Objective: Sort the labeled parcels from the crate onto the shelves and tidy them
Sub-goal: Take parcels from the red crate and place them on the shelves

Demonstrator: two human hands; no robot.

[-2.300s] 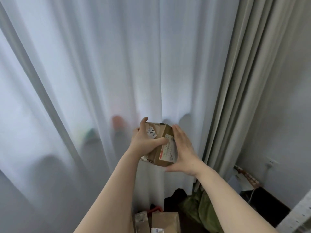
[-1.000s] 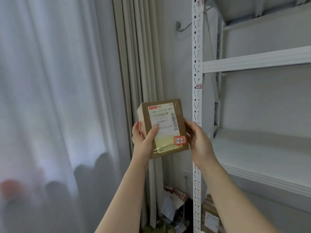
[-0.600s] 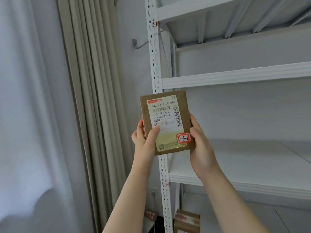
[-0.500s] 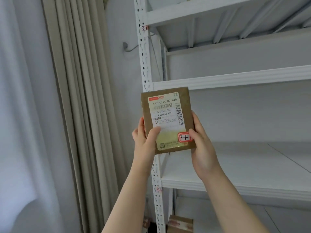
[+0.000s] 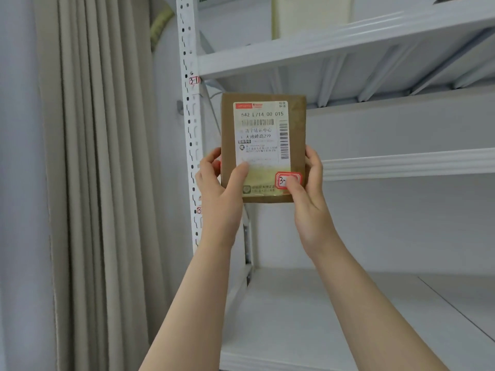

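A: While it's held upright, where's the cardboard parcel [image 5: 263,148]?
B: Just right of the shelf upright [image 5: 188,108], below its "3-1" tag [image 5: 194,80].
A: Hands?
B: Left hand [image 5: 222,191] grips the lower-left edge, thumb on the label. Right hand [image 5: 308,194] grips lower-right, thumb partly covering the red-bordered sticker [image 5: 282,179].

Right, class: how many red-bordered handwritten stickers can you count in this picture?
3: one sticker on the parcel; two on the rack upright, upper and lower. More may be hidden.

Beige curtain [image 5: 88,183] on L (pleated), pale wall [image 5: 166,156] behind.
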